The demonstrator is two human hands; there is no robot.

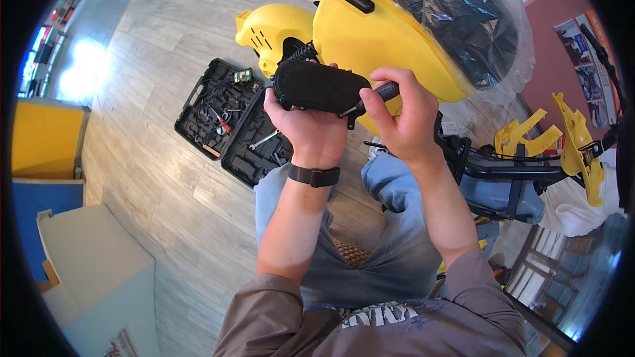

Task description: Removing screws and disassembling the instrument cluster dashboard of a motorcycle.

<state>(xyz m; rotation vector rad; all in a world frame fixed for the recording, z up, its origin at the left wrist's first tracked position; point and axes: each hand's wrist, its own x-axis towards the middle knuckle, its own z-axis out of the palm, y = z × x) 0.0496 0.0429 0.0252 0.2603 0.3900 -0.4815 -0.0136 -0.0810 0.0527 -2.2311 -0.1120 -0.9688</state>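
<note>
My left hand (pixel 304 129) cradles a black oblong part (pixel 317 86) from below, with its fingers largely hidden behind it. My right hand (pixel 410 116) is closed on a black-handled screwdriver (pixel 385 92), its thin shaft angled down-left to the lower right edge of the part, by a small tab. Whether the tip sits in a screw I cannot tell. Just beyond both hands are a large yellow body panel (pixel 370 33) and a black coil spring (pixel 299 53).
An open black toolbox (pixel 204 122) with tools lies on the wooden floor (pixel 159 172). A plastic-wrapped black seat (pixel 456 20) tops the yellow body. A black frame (pixel 503 172) and yellow brackets (pixel 522 132) are at right. Coloured box-like furniture (pixel 46 139) lines the left.
</note>
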